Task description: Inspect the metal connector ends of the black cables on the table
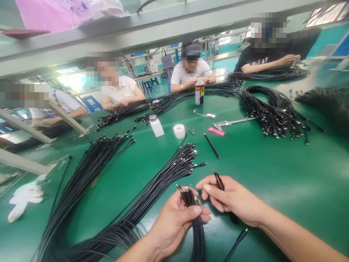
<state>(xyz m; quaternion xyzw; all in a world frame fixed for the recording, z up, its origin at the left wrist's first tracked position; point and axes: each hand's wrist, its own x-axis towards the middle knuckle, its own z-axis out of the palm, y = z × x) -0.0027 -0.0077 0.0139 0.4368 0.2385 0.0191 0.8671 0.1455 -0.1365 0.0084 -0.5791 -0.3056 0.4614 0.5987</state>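
Note:
My left hand (174,222) is closed round a small bundle of black cables (197,233), its metal-tipped ends sticking up past my thumb. My right hand (231,198) sits just right of those ends and pinches dark tweezers (219,180), whose tips point up and away. Its index finger reaches toward the cable ends. A large fan of black cables (163,178) lies on the green table (272,174) just beyond my left hand. Another long bundle (89,167) lies further left.
A white bottle (156,125), a tape roll (179,131), a black pen (212,145), a pink cutter (216,131), calipers (231,122) and a spray can (199,92) stand mid-table. A cable heap (272,112) lies at right. Several seated people handle cables across the table. White gloves (24,198) lie at left.

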